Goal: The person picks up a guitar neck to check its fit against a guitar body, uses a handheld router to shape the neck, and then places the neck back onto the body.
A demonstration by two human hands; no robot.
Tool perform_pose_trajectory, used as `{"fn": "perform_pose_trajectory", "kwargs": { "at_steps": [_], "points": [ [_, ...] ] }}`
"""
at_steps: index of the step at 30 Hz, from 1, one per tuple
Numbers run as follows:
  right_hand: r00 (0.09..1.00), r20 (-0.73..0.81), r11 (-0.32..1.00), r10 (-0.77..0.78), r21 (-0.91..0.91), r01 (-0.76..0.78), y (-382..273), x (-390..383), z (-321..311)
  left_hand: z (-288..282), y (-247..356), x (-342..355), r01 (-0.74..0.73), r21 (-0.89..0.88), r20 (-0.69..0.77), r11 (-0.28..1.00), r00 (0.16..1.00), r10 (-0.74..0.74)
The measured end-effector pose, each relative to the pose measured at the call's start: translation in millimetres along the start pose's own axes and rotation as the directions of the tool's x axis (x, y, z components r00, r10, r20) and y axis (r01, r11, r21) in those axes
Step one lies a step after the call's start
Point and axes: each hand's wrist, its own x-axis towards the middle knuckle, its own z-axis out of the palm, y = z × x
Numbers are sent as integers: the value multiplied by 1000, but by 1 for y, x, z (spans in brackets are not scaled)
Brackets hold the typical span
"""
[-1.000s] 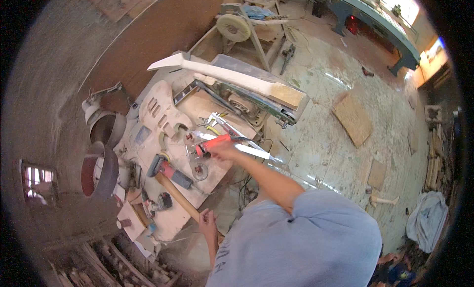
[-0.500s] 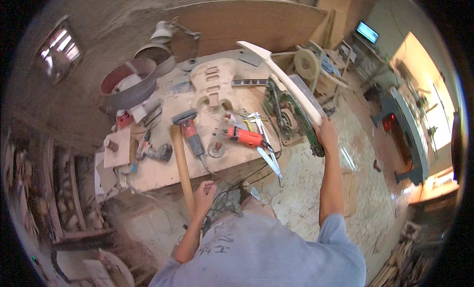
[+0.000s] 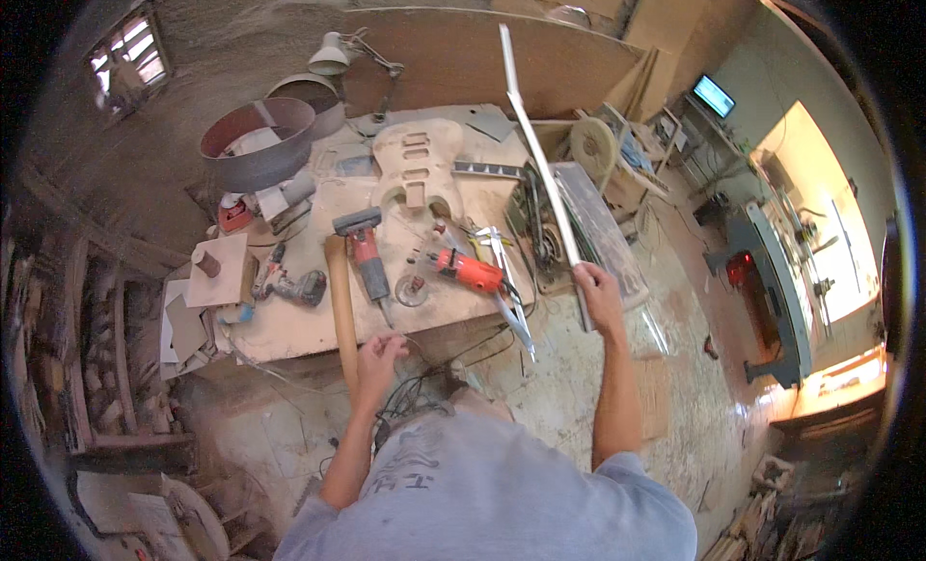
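Observation:
A long pale wooden guitar neck [image 3: 542,165] is in my right hand [image 3: 600,296], which grips its near end. Its angled headstock points away, and the neck is seen nearly edge-on, reaching over a green machine [image 3: 550,238] at the bench's right side. My left hand [image 3: 378,360] hovers by the bench's front edge, fingers loosely bent and nothing visible in them. Beside that hand stands a long tan wooden handle [image 3: 341,305]. A red-and-grey angle grinder [image 3: 367,257] lies just beyond it. At the middle of the bench rests an unfinished guitar body [image 3: 417,161] with routed cavities.
On the workbench [image 3: 299,329] lie a red power tool [image 3: 468,270], calipers [image 3: 502,257], a cordless drill [image 3: 289,281] and a fretted fingerboard [image 3: 489,169]. A round drum-like tub [image 3: 256,156] and a desk lamp [image 3: 330,54] stand at the back left. Cables [image 3: 420,392] hang below the front edge.
The guitar neck has turned from showing its broad side to nearly edge-on, its headstock now pointing higher. My right hand has shifted left and slightly down. My left hand moved a little left and up.

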Motion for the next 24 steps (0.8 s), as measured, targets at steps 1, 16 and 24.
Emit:
{"fn": "perform_pose_trajectory", "kwargs": {
  "at_steps": [1, 16, 24],
  "points": [
    [1000, -2, 994, -20, 105, 20, 7, -12, 12, 11, 15, 10, -1, -23, 52, 1000, 999, 3],
    [802, 546, 849, -243, 520, -96, -79, -94, 108, 55, 174, 2, -284, -580, -331, 764, 938, 98],
    [794, 591, 858, -144, 474, -198, -66, -91, 106, 16, 162, -2, -437, -564, -582, 701, 812, 39]
  ]
}}
